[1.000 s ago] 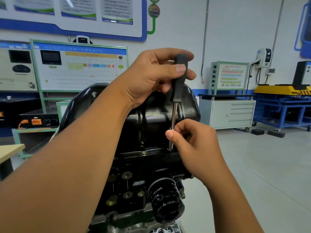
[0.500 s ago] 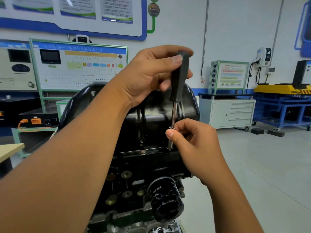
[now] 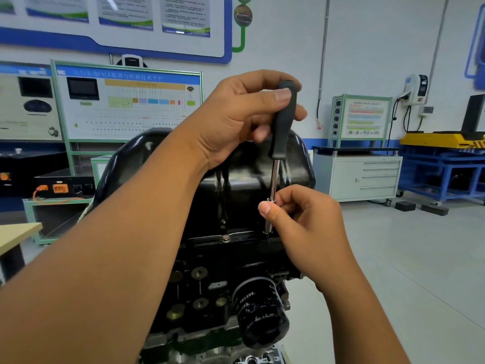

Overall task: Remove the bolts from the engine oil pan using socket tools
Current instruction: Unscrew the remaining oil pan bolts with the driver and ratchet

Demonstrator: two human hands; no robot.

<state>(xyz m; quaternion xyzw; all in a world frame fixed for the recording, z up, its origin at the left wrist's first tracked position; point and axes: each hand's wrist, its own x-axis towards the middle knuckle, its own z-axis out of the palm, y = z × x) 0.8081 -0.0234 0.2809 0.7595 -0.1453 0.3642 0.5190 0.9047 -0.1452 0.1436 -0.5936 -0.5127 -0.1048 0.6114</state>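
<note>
Workshop: both hands point(image 3: 236, 119) grip socket driver point(image 3: 282, 127).

The left hand point(image 3: 236, 119) is raised, its forearm reaching up from the lower left, thumb and curled fingers gripping the driver point(image 3: 282, 132) handle near its top. The right hand point(image 3: 307, 227) sits lower, its forearm rising from the lower right, thumb and bent fingers pinching the driver's metal shaft just above its lower end.
</note>
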